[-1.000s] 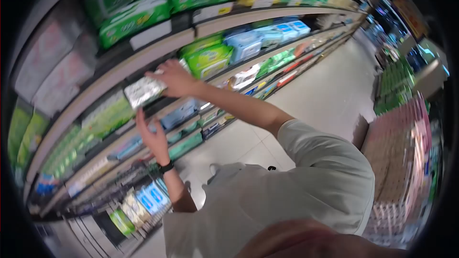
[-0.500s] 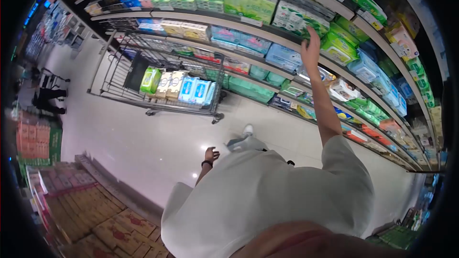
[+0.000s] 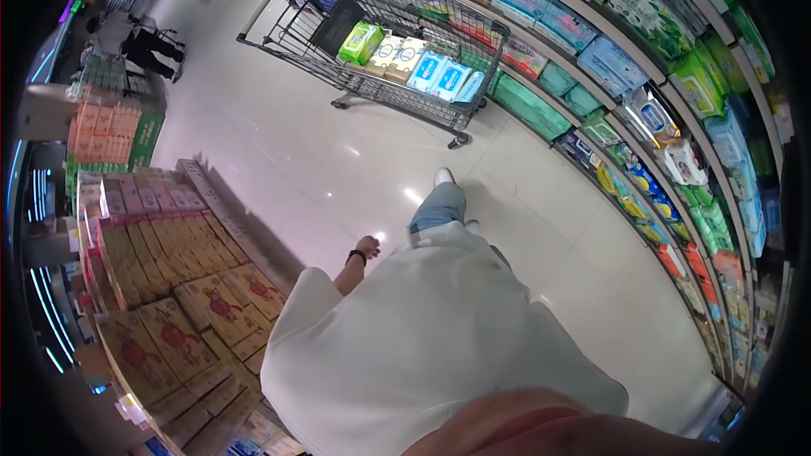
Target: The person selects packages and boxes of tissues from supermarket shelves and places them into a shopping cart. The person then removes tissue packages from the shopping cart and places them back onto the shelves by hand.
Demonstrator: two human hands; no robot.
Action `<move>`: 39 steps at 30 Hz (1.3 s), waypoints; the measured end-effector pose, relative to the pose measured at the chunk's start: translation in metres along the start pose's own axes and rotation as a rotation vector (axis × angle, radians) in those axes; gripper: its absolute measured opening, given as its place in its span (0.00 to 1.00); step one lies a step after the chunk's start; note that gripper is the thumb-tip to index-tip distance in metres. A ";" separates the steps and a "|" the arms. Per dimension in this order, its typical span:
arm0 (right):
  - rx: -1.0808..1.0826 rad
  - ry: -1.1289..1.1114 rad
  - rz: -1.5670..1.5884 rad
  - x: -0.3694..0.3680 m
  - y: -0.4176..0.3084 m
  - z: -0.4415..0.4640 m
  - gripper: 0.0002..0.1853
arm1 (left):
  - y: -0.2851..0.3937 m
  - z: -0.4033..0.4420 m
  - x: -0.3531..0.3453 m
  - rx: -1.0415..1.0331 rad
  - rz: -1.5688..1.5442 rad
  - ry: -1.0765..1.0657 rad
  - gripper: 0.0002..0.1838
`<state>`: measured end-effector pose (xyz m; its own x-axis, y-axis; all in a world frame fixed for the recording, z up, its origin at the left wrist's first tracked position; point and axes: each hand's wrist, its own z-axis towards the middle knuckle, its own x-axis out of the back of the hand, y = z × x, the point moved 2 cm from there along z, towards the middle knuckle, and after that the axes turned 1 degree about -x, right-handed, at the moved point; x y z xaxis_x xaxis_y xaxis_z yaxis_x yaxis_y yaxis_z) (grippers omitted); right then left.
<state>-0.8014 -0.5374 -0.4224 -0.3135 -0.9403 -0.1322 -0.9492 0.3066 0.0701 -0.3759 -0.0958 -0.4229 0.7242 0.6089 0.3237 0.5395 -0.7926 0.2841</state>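
My left hand point(image 3: 367, 247) hangs low beside my body over the floor, a dark band at its wrist. Its fingers are loosely bent and apart, holding nothing. My right hand is out of view. Ahead of me a grey wire shopping cart point(image 3: 405, 95) stands along the shelves. In it lie a green pack point(image 3: 361, 43), cream packs point(image 3: 397, 57) and blue-and-white packs point(image 3: 439, 74) in a row. Neither hand touches the cart.
Shelves point(image 3: 583, 59) of packaged tissues and wipes curve along my right. At my left is a stack of brown cartons point(image 3: 190, 312). A person point(image 3: 152, 49) in dark trousers is farther off at left. Tiled floor point(image 3: 557, 228) lies between.
My right hand has left the green-and-white pack on the shelf and gone out of view. My view has shifted, so the cart now appears higher and farther right.
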 end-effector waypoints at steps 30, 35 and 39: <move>1.222 0.362 -0.840 -0.447 -0.891 0.009 0.22 | -0.055 0.079 0.328 0.204 -0.727 0.121 0.18; 0.703 0.234 0.034 -0.515 -0.975 0.002 0.37 | -0.001 0.052 0.365 0.083 -0.501 0.120 0.20; 0.494 0.535 0.187 -0.558 -1.019 0.096 0.69 | 0.026 0.077 0.416 0.051 -0.008 0.131 0.18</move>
<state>0.3379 -0.3108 -0.5155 -0.5354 -0.7705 0.3459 -0.8217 0.3804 -0.4245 -0.0280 0.1341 -0.3502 0.6594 0.6114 0.4375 0.5683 -0.7863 0.2422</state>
